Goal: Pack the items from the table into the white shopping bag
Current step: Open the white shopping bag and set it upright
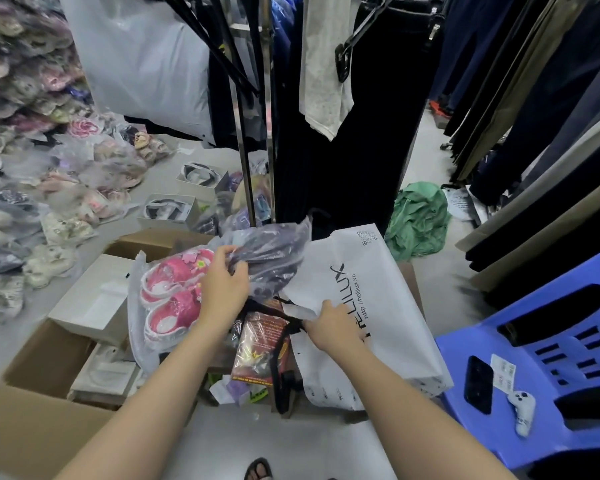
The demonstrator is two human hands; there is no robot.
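Observation:
A white shopping bag (371, 299) with black lettering and black cord handles lies tilted at the centre right. My right hand (333, 325) grips its upper edge by the handles, holding the mouth apart. My left hand (224, 282) is closed on a clear plastic packet of dark clothing (274, 254), held just above the bag's opening. Beside that hand lies a clear packet with pink children's shoes (172, 296). Below the bag's mouth sits a red and orange printed packet (262, 344).
An open cardboard box (39, 393) with white boxes stands at the left. A blue plastic chair (548, 368) at the right carries a black phone (478, 384). Bagged shoes pile up at the far left. Hanging clothes and a metal rack pole (248, 161) stand ahead. A green garment (418, 220) lies on the floor.

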